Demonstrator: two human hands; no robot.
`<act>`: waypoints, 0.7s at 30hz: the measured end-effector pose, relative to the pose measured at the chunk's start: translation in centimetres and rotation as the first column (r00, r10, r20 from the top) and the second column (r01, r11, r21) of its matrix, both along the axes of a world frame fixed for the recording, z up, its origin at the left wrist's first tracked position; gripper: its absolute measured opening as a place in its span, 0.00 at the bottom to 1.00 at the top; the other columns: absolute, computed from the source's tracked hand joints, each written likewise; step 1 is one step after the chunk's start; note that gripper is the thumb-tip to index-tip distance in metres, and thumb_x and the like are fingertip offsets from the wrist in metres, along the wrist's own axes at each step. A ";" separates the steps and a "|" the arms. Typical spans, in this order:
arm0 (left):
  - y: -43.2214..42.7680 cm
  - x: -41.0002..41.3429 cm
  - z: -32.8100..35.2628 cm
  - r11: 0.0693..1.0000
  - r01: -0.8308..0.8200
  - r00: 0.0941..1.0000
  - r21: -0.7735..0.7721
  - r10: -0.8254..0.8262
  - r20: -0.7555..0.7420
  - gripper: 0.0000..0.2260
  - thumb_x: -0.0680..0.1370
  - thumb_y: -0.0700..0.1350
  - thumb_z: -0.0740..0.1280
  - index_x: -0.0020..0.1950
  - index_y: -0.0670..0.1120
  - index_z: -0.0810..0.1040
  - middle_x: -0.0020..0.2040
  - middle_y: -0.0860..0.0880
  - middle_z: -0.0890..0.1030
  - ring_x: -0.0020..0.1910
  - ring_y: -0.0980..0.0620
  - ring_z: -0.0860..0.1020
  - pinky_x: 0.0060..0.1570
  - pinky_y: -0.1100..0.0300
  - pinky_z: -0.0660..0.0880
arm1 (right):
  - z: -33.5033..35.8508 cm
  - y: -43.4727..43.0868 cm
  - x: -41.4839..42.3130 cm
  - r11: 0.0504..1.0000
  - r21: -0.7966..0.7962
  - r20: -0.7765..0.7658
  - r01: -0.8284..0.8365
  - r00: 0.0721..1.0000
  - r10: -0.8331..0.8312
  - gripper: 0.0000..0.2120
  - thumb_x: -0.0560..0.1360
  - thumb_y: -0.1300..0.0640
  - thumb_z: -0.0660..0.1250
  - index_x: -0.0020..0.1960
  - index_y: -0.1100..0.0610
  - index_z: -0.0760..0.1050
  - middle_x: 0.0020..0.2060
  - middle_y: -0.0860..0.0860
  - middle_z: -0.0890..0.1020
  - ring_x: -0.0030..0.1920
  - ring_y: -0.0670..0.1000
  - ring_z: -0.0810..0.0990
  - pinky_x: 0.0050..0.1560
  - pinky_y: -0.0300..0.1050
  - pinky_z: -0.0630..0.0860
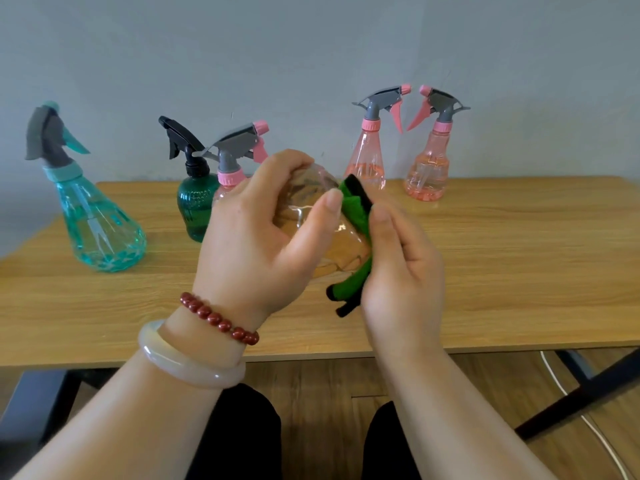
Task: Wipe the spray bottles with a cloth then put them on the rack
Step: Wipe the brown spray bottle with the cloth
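Above the long wooden table (pixel 502 271), at frame centre, we grip the clear pink plastic spray bottle (pixel 308 190) in our left hand (pixel 249 247). Our right hand (pixel 401 271) pinches the green black-edged cloth (pixel 356 211) against it.

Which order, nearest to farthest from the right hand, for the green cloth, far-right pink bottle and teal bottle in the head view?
1. green cloth, held by the right hand itself.
2. far-right pink bottle, standing at back right.
3. teal bottle, far left.
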State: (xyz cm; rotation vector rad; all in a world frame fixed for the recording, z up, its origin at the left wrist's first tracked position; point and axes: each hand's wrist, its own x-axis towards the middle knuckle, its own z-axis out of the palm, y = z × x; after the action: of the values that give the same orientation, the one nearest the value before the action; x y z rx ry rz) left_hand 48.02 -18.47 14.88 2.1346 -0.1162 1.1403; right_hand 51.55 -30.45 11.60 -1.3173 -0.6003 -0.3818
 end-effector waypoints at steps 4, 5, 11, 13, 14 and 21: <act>-0.1 0.4 0.1 0.999 -0.029 1.000 0.014 0.029 0.013 0.20 0.78 0.57 0.59 0.60 0.44 0.78 0.44 0.61 0.79 0.45 0.61 0.78 0.45 0.72 0.71 | 0.1 0.3 -1.5 0.988 -0.043 0.286 0.147 0.949 -0.129 0.14 0.81 0.62 0.57 0.65 0.60 0.73 0.63 0.52 0.78 0.67 0.46 0.74 0.66 0.41 0.71; -0.1 0.4 0.1 0.999 -0.038 0.999 0.026 0.038 0.017 0.20 0.78 0.57 0.59 0.60 0.44 0.78 0.43 0.59 0.79 0.45 0.59 0.78 0.45 0.70 0.72 | -0.2 0.1 -1.1 0.985 -0.062 0.320 0.159 0.938 -0.131 0.15 0.81 0.62 0.57 0.66 0.62 0.73 0.64 0.53 0.77 0.68 0.48 0.74 0.67 0.43 0.70; -0.5 0.5 -0.3 0.996 -0.085 0.996 0.026 0.085 0.029 0.20 0.78 0.58 0.59 0.59 0.45 0.77 0.45 0.61 0.78 0.45 0.58 0.78 0.45 0.66 0.73 | -0.7 0.4 -0.4 0.997 -0.016 0.085 0.080 0.993 -0.078 0.16 0.82 0.56 0.54 0.65 0.56 0.75 0.65 0.51 0.78 0.69 0.50 0.73 0.69 0.54 0.70; -0.6 0.7 -0.3 0.996 -0.083 0.995 0.008 0.083 0.053 0.19 0.78 0.57 0.58 0.59 0.45 0.77 0.46 0.66 0.76 0.47 0.58 0.78 0.48 0.65 0.73 | -0.5 0.5 -1.3 0.992 -0.025 0.208 0.121 0.972 -0.113 0.16 0.82 0.59 0.55 0.66 0.59 0.73 0.64 0.54 0.77 0.69 0.51 0.73 0.69 0.52 0.70; -0.7 0.7 -0.3 0.996 -0.086 0.995 0.007 0.086 0.058 0.18 0.79 0.56 0.58 0.58 0.45 0.77 0.45 0.66 0.76 0.46 0.57 0.78 0.47 0.64 0.73 | -0.6 0.4 -1.1 0.991 -0.044 0.258 0.124 0.960 -0.108 0.16 0.82 0.60 0.55 0.66 0.60 0.72 0.64 0.53 0.77 0.68 0.50 0.73 0.68 0.49 0.70; -0.8 0.5 -0.9 0.992 -0.127 0.992 0.007 0.127 -0.020 0.22 0.78 0.59 0.58 0.64 0.46 0.73 0.51 0.57 0.76 0.51 0.56 0.76 0.50 0.73 0.68 | 0.1 0.2 -0.2 0.987 0.032 -0.157 -0.156 0.975 0.159 0.15 0.75 0.46 0.67 0.61 0.44 0.74 0.54 0.40 0.81 0.59 0.42 0.79 0.55 0.37 0.76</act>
State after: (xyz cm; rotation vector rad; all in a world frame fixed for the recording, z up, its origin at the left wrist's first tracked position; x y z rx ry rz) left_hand 48.51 -19.26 13.99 2.1840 0.0266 1.1915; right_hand 51.37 -30.23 11.74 -1.2586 -0.5605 -0.1500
